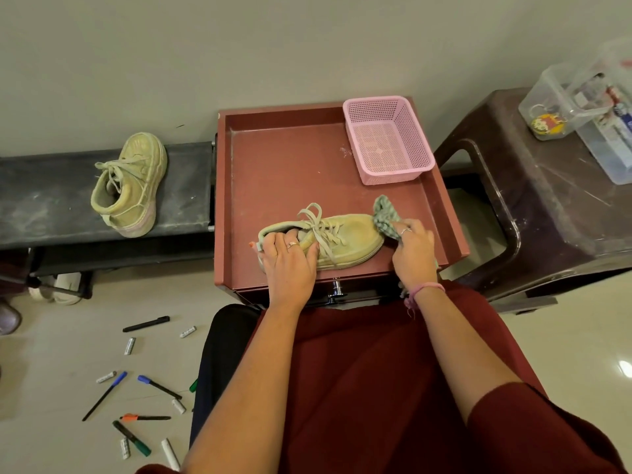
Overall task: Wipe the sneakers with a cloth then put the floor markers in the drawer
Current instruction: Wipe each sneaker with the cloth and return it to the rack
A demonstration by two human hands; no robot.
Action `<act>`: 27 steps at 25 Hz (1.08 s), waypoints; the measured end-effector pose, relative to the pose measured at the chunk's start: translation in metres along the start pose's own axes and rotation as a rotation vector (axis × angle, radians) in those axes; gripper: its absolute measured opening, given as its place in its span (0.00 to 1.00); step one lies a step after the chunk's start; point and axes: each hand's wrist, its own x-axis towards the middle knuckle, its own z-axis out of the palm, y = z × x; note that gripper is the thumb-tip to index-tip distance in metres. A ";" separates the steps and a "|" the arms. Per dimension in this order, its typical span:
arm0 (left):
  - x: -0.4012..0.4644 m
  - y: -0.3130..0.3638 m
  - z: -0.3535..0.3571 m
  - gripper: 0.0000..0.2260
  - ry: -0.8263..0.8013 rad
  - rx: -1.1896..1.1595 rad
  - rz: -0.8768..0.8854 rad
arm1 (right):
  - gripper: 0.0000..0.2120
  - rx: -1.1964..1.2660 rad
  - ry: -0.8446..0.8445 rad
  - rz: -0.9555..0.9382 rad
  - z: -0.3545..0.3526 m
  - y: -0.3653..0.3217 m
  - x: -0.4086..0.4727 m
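Pink perforated plastic basket point(388, 140), upper right of red tray-topped worktop point(290, 159): empty. Left hand point(289, 260) grips beige lace-up sneaker point(342, 237); right hand point(412, 249) clutches grey checked cloth point(384, 213) at toe.

At your hands: a scuffed, matt fabric sneaker point(328, 239), a soft checked cloth point(385, 217), a perforated pink plastic basket point(388, 138), and, lower left, a glossy tiled floor point(68, 336).
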 end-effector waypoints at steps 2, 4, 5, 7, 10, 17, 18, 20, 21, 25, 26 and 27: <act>0.000 0.000 0.000 0.27 0.005 0.005 -0.004 | 0.24 0.023 0.037 -0.058 0.008 -0.012 -0.014; 0.001 0.001 0.000 0.28 0.011 0.000 -0.013 | 0.25 0.022 0.057 -0.128 0.020 -0.027 -0.030; 0.000 0.001 0.000 0.28 0.016 0.002 -0.014 | 0.25 0.020 0.063 -0.159 0.026 -0.035 -0.036; 0.000 0.002 0.001 0.27 0.029 0.033 -0.011 | 0.24 0.028 0.047 -0.192 0.034 -0.045 -0.036; 0.001 0.002 0.001 0.25 0.018 0.044 -0.030 | 0.27 0.051 -0.023 -0.155 0.038 -0.048 -0.036; 0.002 0.000 0.000 0.18 0.006 -0.005 -0.009 | 0.26 -0.040 -0.075 -0.288 0.022 -0.001 -0.029; 0.002 -0.001 0.000 0.18 0.005 -0.019 -0.011 | 0.25 0.019 -0.060 -0.198 0.021 0.000 -0.018; 0.001 -0.001 -0.001 0.17 -0.001 -0.035 -0.001 | 0.24 0.193 0.003 -0.021 0.017 -0.002 0.001; 0.002 -0.001 -0.001 0.17 -0.009 -0.036 0.002 | 0.24 0.271 0.012 0.041 0.014 -0.004 0.008; 0.003 0.001 -0.003 0.16 -0.024 -0.038 -0.032 | 0.24 0.409 0.029 0.135 0.012 -0.021 -0.004; 0.004 0.003 -0.003 0.16 -0.023 -0.036 -0.041 | 0.24 0.420 0.068 0.169 0.017 -0.029 -0.019; 0.004 0.004 -0.003 0.16 -0.017 -0.033 -0.042 | 0.23 0.440 0.112 0.193 0.023 -0.037 -0.035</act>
